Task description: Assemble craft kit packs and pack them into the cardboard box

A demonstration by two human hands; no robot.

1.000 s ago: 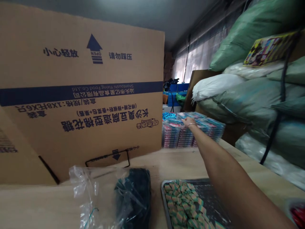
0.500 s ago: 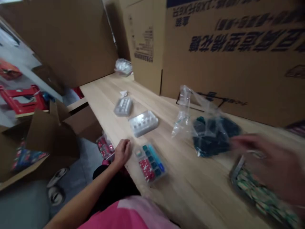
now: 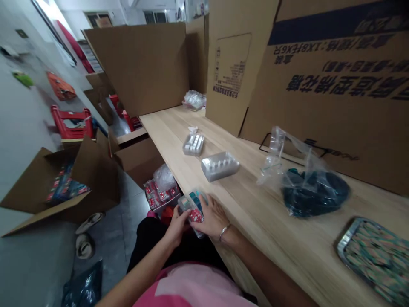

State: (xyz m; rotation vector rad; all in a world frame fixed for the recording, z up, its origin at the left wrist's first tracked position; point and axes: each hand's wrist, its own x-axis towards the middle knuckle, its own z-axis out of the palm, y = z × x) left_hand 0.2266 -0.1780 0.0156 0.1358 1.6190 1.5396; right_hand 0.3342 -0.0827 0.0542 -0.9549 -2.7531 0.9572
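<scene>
Both my hands hold a small clear plastic tray (image 3: 192, 206) with red and teal pieces in its cells, at the near edge of the wooden table (image 3: 249, 204). My left hand (image 3: 177, 224) grips it from below and the left. My right hand (image 3: 213, 216) lies over its right side, fingers curled on it; a bracelet circles that wrist. Two more clear trays lie further along the table, the nearer one (image 3: 220, 165) and the farther one (image 3: 193, 144).
A clear bag of dark teal pieces (image 3: 311, 192) sits to the right, a metal tray of wrapped pieces (image 3: 373, 251) at the far right. Large cardboard boxes (image 3: 335, 81) stand behind. On the floor to the left are an open box (image 3: 60, 183), packs of red items (image 3: 158, 194) and slippers.
My view swung from the far stack of packs down to the table's near edge. My right hand came back from reaching out and joined my left hand on the small clear tray.
</scene>
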